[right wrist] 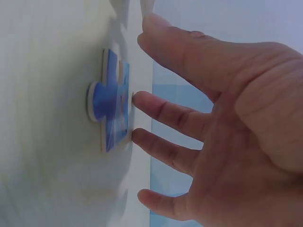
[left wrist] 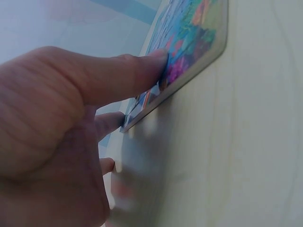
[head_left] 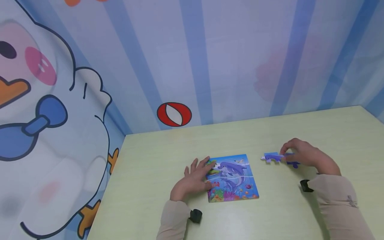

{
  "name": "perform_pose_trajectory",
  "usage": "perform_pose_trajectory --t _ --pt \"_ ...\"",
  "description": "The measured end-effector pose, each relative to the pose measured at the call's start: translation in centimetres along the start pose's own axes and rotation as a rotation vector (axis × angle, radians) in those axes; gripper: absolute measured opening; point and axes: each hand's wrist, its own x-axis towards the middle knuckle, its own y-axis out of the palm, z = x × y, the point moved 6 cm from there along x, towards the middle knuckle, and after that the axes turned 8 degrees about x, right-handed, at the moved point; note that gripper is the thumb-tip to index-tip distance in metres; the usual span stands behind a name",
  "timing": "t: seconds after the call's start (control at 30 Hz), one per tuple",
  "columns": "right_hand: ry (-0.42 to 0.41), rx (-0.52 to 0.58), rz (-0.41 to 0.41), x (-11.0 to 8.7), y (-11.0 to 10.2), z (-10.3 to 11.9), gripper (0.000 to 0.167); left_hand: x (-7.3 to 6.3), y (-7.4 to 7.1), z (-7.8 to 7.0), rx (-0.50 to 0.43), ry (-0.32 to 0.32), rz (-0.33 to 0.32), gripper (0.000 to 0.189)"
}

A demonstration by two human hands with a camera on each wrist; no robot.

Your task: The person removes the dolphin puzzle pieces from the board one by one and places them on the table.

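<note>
While left hand (head_left: 194, 177), spread, rests on puzzle (head_left: 235, 181), right hand (head_left: 306, 154) apparently pinches piece (head_left: 272, 157).

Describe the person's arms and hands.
The left hand and right hand are ungloved. The left sleeve and right sleeve are beige and reach the wrists; the right one bears dark lettering too small to read. A small black block sits at each cuff.

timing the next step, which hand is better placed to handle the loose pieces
Probably the right hand: it is at the loose puzzle pieces, while the left hand rests on the dolphin puzzle, farther from them.
</note>
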Motion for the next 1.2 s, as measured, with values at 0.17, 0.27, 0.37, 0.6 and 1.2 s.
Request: perform_pose_trajectory --t 0.17,0.27,0.37,0.6,1.2 --pt "0.001 0.005 -0.020 -0.3 0.1 0.0 0.003 0.0 0.0 0.0 0.002 0.001 0.000 0.072" --pt "0.007 -0.010 -0.023 -0.4 0.2 -0.1 0.003 0.0 0.0 0.1 -0.003 0.002 -0.002 0.072" --pt "0.013 -0.032 -0.023 -0.4 0.2 -0.2 0.004 0.0 0.0 0.2 -0.010 0.005 -0.004 0.072" --pt "0.007 -0.005 -0.013 -0.3 0.3 -0.5 0.004 0.0 0.3 0.3 -0.010 0.012 -0.007 0.071" --pt "0.072 -0.089 -0.045 0.7 0.8 1.1 0.023 0.2 0.2 0.3 -0.003 0.004 -0.010 0.072"
